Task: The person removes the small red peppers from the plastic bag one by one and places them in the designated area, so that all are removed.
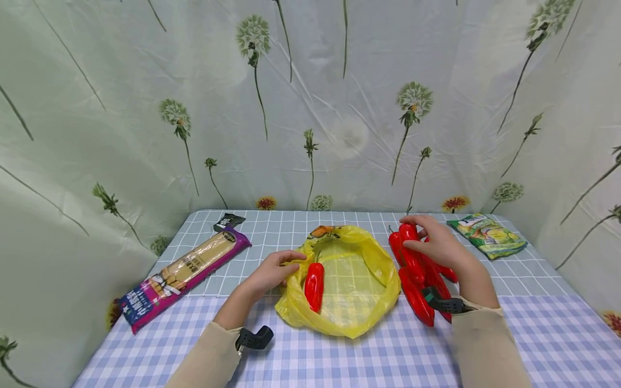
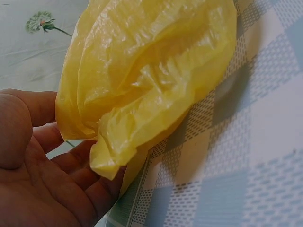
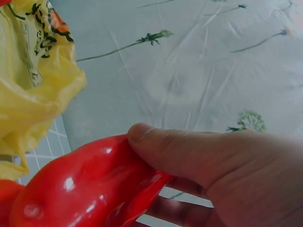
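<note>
A yellow plastic bag [image 1: 346,327] lies with its mouth spread wide, one red pepper [image 1: 314,288] inside at its left. At the bag's left rim, my left hand [image 1: 275,271] holds the plastic between thumb and fingers; the left wrist view shows the crumpled bag wall [image 2: 156,75] beside the thumb. My right hand [image 1: 440,243] grips a glossy red pepper [image 3: 90,179] by one end, thumb on top, over a pile of several red peppers [image 1: 416,302] right of the bag. The curled fingers of that hand are partly hidden behind the pepper.
On the left lies a long purple noodle package [image 1: 186,275], with a small black packet [image 1: 229,221] behind it. A green packet [image 1: 487,235] sits at the back right. Checked cloth [image 1: 339,361] covers the table, and a dandelion-print curtain [image 1: 339,108] hangs along its back edge.
</note>
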Tool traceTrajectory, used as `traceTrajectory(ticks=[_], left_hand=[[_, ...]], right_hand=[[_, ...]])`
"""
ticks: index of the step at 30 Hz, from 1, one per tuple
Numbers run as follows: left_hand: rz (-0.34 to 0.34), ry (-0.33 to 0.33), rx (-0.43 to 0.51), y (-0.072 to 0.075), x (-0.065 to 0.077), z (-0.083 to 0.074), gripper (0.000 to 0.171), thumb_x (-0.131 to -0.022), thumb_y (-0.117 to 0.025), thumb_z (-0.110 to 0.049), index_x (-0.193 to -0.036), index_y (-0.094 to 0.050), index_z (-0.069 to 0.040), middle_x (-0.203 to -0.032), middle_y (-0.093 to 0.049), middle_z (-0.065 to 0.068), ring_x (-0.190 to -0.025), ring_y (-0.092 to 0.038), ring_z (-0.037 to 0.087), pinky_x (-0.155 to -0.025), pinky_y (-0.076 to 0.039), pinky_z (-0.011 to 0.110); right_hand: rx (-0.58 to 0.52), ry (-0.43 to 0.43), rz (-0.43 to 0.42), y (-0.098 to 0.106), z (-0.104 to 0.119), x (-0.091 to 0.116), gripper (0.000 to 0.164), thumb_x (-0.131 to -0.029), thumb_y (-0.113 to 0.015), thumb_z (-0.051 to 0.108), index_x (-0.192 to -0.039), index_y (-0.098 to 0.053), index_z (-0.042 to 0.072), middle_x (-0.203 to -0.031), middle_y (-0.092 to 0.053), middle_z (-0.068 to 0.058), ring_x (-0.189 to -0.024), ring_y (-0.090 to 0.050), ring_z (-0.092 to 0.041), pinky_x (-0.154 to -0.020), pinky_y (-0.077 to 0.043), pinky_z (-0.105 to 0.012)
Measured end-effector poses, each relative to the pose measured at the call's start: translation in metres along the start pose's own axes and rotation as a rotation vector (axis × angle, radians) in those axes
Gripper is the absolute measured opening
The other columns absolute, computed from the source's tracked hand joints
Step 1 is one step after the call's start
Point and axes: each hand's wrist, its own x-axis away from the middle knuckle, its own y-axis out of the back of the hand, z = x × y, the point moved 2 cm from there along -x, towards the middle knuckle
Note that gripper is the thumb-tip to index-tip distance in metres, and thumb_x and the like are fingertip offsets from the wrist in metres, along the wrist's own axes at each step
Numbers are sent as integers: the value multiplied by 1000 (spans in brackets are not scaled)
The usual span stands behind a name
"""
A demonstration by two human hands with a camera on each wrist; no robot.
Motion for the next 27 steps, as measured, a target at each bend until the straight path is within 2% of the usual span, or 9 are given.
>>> traceTrajectory(ticks=[5,12,22,27], left_hand=[[-3,-1,0,0,0,-1,29,-99,-58,-17,-126,-67,-16,-130,-63,6,-84,-55,18,-64,-48,24],[-3,-3,-2,0,1,0,29,-99,-58,-16,-126,-67,-17,-129,-63,6,-84,-55,17,-64,-49,25],[-1,-5,2,0,1,-1,29,-99,-59,-17,-126,-67,-16,-129,-63,6,-85,-56,17,-65,-50,25],[4,-10,6,0,1,-1,29,-99,-58,-17,-126,-67,-16,-130,-63,6,-85,-55,17,-65,-49,25]], right_hand=[[-2,-46,29,5,-6,4,56,-90,-73,22,-139,-50,9,-136,-52,-23,-113,-55,-40,-80,-61,-45],[-47,-110,91,7,-15,6,56,-88,-75,20,-136,-50,6,-132,-54,-23,-119,-52,-42,-79,-61,-45],[-38,-72,111,15,-20,13,49,-89,-72,17,-132,-53,3,-125,-58,-22,-111,-56,-37,-80,-60,-45],[-2,-56,105,19,-23,17,48,-89,-72,17,-131,-54,2,-127,-58,-26,-113,-56,-41,-84,-58,-51]])
